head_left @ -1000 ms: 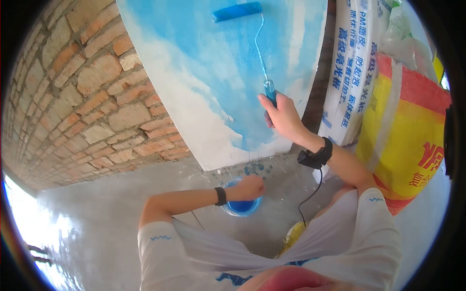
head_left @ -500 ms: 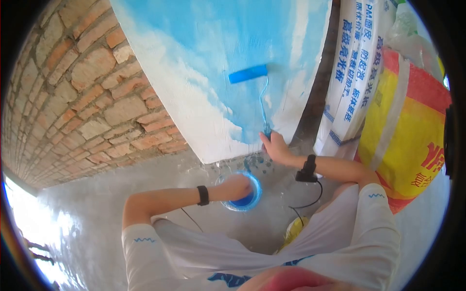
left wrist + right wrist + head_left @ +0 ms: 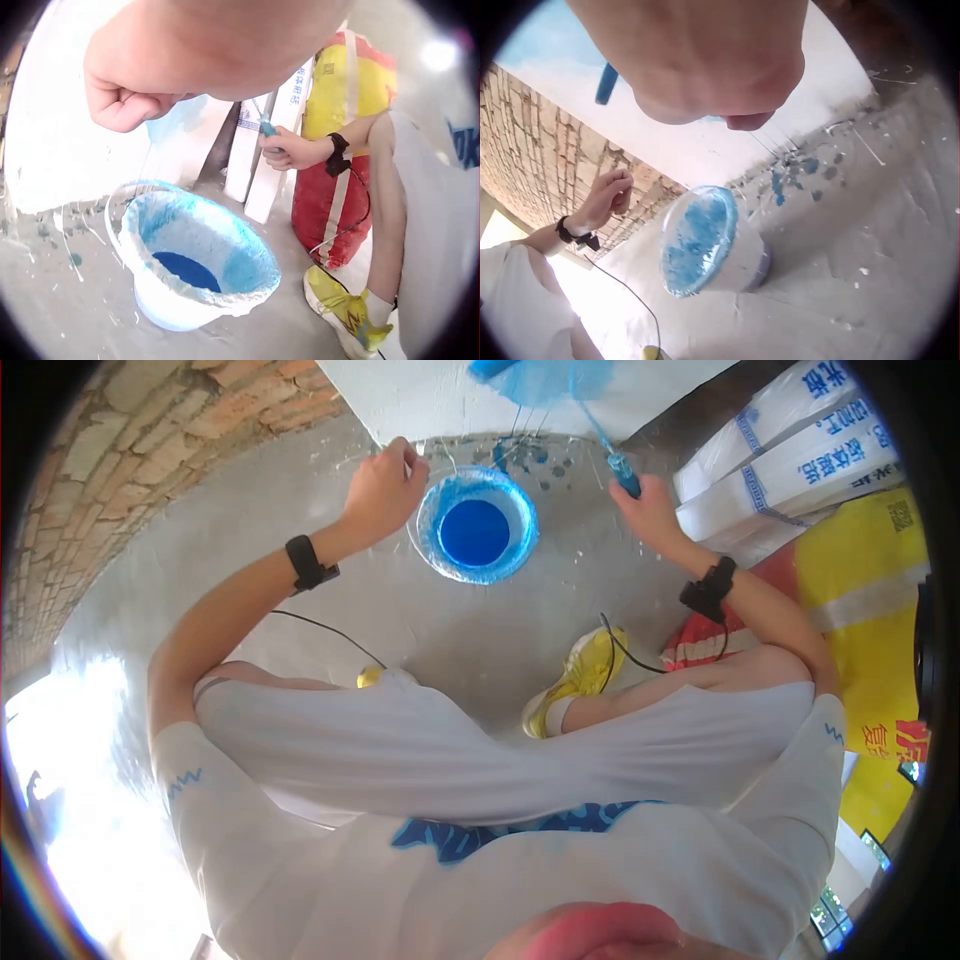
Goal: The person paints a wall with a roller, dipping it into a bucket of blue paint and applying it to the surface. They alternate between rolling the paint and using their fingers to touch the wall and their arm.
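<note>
Blue and cylindrical, a paint roller (image 3: 492, 368) is seen at the top edge of the head view, over a flat white board (image 3: 400, 400) partly coated in light blue; whether the two are touching cannot be told. A thin, blue-smeared rod (image 3: 598, 432) is angled down from it to a dark blue-green handle (image 3: 624, 473), which is gripped by the curled fingers of the right hand (image 3: 655, 515), right of centre in the upper frame. The left hand (image 3: 385, 488) is raised left of centre in the upper frame, its fingers folded in toward the palm. Between the hands, a round white bucket (image 3: 520, 525) with a blue-smeared rim and inner wall is stood upright on a smooth grey floor (image 3: 570, 590), and deep blue liquid paint (image 3: 474, 532) is held inside it. Dark blue splashes (image 3: 540, 465) are scattered near the board's lower edge. The upper left corner is taken up by a reddish brick wall (image 3: 150, 430). At the upper right, white wrapped bundles with blue lettering (image 3: 790, 470) are placed beside a large yellow and red sack (image 3: 860, 560).
</note>
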Motion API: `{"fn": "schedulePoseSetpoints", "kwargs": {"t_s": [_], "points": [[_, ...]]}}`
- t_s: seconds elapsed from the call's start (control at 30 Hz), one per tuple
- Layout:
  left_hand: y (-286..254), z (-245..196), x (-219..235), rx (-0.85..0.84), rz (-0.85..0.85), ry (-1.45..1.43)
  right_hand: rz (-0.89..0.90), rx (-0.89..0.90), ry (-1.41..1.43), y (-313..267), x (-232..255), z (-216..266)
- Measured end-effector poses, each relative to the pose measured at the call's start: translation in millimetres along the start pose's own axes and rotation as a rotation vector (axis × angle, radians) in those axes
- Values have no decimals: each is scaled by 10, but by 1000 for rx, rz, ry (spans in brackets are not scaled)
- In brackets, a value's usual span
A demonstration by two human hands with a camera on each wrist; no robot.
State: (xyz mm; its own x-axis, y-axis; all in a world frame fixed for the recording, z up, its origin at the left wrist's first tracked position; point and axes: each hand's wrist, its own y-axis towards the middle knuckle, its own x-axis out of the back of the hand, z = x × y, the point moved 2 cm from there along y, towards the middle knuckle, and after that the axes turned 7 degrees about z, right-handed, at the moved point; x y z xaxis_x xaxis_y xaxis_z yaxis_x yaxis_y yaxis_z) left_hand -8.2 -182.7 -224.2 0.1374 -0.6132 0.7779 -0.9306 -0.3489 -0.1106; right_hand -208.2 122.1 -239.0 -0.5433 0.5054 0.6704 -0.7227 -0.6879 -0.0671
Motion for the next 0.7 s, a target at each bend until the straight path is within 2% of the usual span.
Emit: {"fn": "schedulePoseSetpoints", "kwargs": {"t_s": [0.07, 0.1, 0.17, 0.2, 0.27, 0.3, 0.37, 0.4, 0.47, 0.5, 0.57, 0.6, 0.67, 0.7], "points": [[42, 153, -79, 40, 6, -43, 158, -93, -185, -87, 35, -136], [33, 251, -145, 70, -18, -48, 178, -109, -186, -156, 51, -197], [31, 424, -270, 111, -33, -61, 321, -82, -306, -259, 40, -276], [58, 508, -309, 152, -92, -113, 333, -84, -312, -267, 34, -304], [108, 651, -369, 206, -151, -174, 461, 70, -464, -292, -2, -330], [139, 728, -387, 234, -170, -154, 471, 70, -470, -294, 1, -280], [227, 909, -421, 264, -192, -136, 630, -3, -534, -274, -26, -123], [254, 969, -442, 255, -194, -82, 635, -2, -536, -250, -30, -105], [244, 1091, -509, 248, -188, -30, 625, 154, -646, -218, -45, -75], [239, 1097, -513, 271, -129, -74, 627, 147, -645, -200, -51, -29], [213, 1076, -535, 288, -61, -115, 493, 372, -677, -163, -82, 110], [200, 1079, -565, 257, -3, -142, 492, 362, -676, -121, -108, 200], [158, 984, -571, 221, 64, -167, 741, 135, -715, -1, -208, 375], [120, 851, -515, 266, 140, -168, 735, 129, -712, 74, -251, 436]]}}
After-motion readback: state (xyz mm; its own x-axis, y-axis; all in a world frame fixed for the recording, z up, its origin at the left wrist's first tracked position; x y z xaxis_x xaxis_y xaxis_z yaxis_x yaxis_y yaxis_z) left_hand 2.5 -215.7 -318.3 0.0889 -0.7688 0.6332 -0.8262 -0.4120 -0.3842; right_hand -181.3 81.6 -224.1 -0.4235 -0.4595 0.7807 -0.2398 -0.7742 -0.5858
